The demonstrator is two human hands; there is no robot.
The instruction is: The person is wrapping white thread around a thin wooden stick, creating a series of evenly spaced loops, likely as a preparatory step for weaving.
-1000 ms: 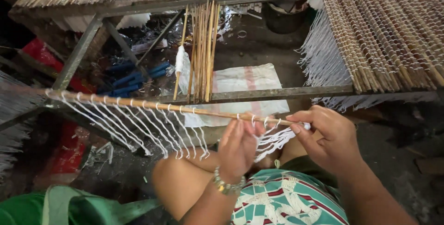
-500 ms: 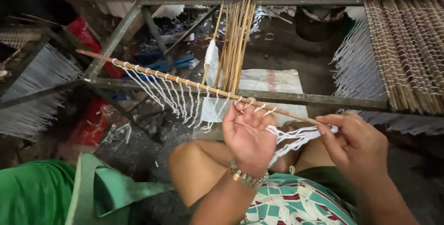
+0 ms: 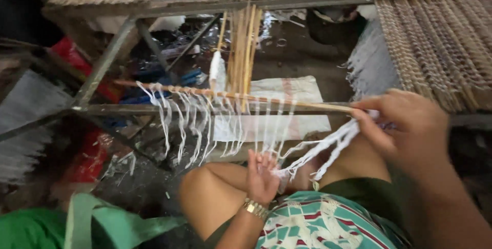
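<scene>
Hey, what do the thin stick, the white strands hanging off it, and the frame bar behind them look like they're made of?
The stick looks like bamboo or a reed: pale tan, slim, matte. The white strands look like soft cotton or plastic string: limp, flat, frayed; which one is unclear. The frame bar seems to be metal, possibly painted: grey-brown, straight, dull. The right hand holds the stick's end.

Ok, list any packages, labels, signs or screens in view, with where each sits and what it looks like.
White woven sack: flat on the ground beyond the metal frame, behind the hanging white strings; rectangular, off-white with faint reddish stripes.
Red packaging: on the ground at left under the frame; crumpled, red, too blurred to tell its kind.
No signs or screens show.
</scene>
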